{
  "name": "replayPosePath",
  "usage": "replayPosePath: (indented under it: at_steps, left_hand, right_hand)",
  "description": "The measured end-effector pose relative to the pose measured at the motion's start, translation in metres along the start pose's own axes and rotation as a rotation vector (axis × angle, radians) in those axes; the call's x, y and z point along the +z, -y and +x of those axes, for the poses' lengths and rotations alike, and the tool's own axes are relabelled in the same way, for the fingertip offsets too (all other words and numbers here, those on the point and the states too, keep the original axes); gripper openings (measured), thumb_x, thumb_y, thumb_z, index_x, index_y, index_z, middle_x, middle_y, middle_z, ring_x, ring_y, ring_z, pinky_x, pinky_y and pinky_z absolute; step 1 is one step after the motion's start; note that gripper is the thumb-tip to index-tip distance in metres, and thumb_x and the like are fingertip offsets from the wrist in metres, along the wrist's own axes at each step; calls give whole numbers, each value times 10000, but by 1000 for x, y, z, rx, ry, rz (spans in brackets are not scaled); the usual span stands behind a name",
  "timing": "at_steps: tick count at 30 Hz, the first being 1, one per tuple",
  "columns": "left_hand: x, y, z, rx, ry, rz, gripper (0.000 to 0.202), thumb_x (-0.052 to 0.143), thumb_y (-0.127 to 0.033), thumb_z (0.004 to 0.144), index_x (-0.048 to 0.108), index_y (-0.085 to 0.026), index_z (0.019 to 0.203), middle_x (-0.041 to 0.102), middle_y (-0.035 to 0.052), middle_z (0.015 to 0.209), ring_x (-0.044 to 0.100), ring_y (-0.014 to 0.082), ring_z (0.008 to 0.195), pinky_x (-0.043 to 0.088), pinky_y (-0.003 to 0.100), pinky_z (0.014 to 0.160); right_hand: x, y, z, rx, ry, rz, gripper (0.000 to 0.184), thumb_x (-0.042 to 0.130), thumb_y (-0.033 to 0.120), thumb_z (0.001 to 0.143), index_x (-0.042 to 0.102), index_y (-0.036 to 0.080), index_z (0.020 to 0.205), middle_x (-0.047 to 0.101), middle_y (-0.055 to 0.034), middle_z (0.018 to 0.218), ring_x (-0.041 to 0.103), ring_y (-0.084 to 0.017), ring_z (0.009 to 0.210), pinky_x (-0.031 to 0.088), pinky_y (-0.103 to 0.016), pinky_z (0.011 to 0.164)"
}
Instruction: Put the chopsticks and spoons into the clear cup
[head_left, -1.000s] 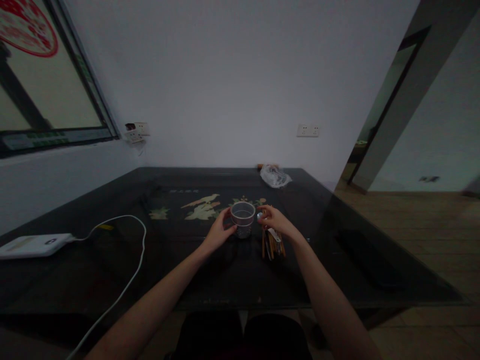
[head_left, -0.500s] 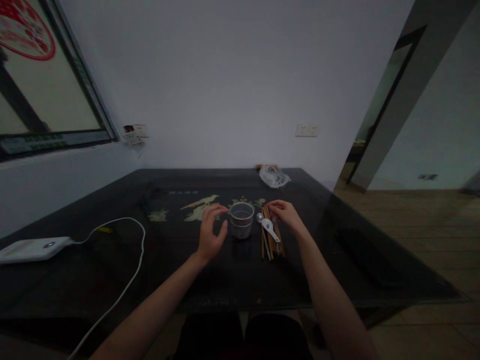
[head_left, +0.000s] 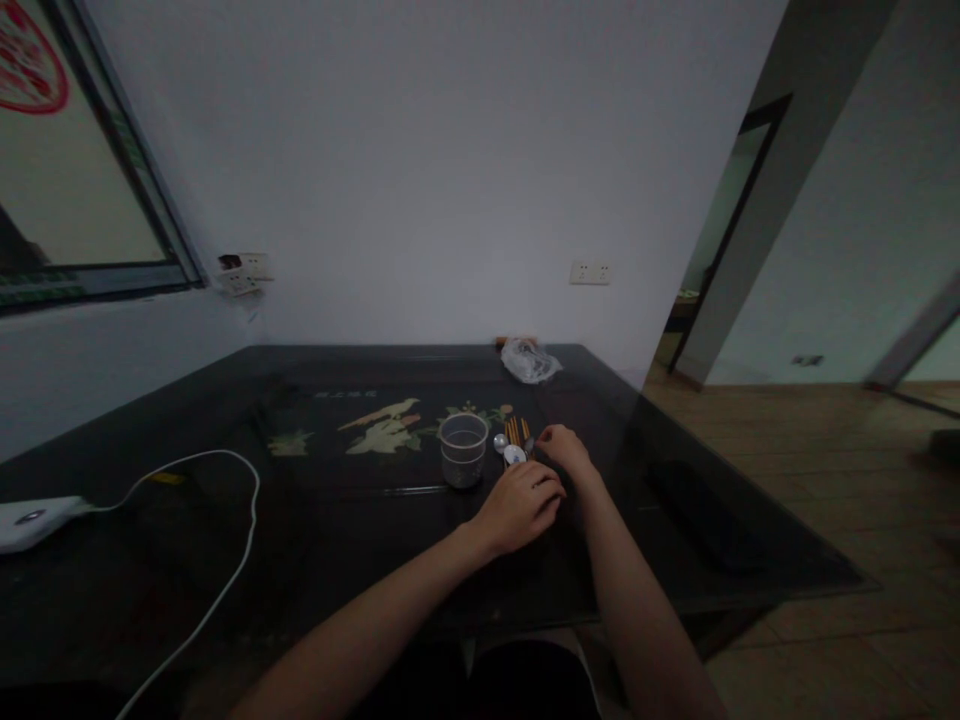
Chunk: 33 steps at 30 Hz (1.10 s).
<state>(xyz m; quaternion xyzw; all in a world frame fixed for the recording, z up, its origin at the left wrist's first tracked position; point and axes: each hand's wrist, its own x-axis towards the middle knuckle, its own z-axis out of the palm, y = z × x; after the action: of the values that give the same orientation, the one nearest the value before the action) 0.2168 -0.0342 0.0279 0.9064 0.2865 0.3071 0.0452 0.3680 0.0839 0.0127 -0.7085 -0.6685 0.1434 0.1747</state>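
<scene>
A clear plastic cup (head_left: pixel 463 463) stands upright on the dark glass table (head_left: pixel 337 540). Just right of it lies a bundle of wooden chopsticks (head_left: pixel 516 431) with a white spoon (head_left: pixel 514 455) and a small metal spoon (head_left: pixel 500 440). My left hand (head_left: pixel 519 506) has crossed to the right of the cup and lies over the near end of the bundle, fingers curled around it. My right hand (head_left: pixel 566 452) rests at the bundle's right side, its bent fingertips pinching the far part of the chopsticks. The near ends of the utensils are hidden under my hands.
A crumpled plastic bag (head_left: pixel 529 362) lies at the table's far edge by the wall. A white cable (head_left: pixel 238 530) loops from a white device (head_left: pixel 30 518) at the left. A dark flat object (head_left: pixel 697 505) lies near the right edge. A doorway opens at the right.
My left hand let go of the cup and moved right, across onto the near end of the chopstick bundle. My right hand stayed at the bundle. The view turned slightly right.
</scene>
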Motion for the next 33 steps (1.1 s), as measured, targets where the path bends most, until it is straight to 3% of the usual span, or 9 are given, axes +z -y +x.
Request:
replayPosePath:
  at_steps: [6, 17, 33]
  left_hand:
    - [12, 18, -13, -69, -9, -38, 185, 484, -182, 842, 583, -198, 998, 603, 64, 1062, 522, 193, 1050, 402, 357, 931]
    - [21, 31, -16, -142, 30, -25, 321, 549, -186, 795, 526, -195, 1115, 548, 95, 1199, 474, 229, 1163, 357, 423, 1012]
    - [23, 32, -16, -123, 52, -5, 277, 539, -178, 800, 538, -178, 1077, 557, 98, 1155, 483, 230, 1127, 386, 402, 983]
  right_hand:
    - [5, 0, 0, 8, 32, -32, 231, 602, 353, 740, 686, 204, 896, 693, -117, 960, 652, -233, 888, 449, -273, 685]
    - [8, 1, -1, -33, 61, -89, 228, 629, 282, 704, 696, 197, 905, 695, -113, 953, 648, -226, 900, 450, -267, 718]
    - [6, 14, -13, 21, 73, -164, 321, 570, 331, 759, 625, 156, 1023, 647, -183, 1077, 617, -308, 1008, 462, -370, 777]
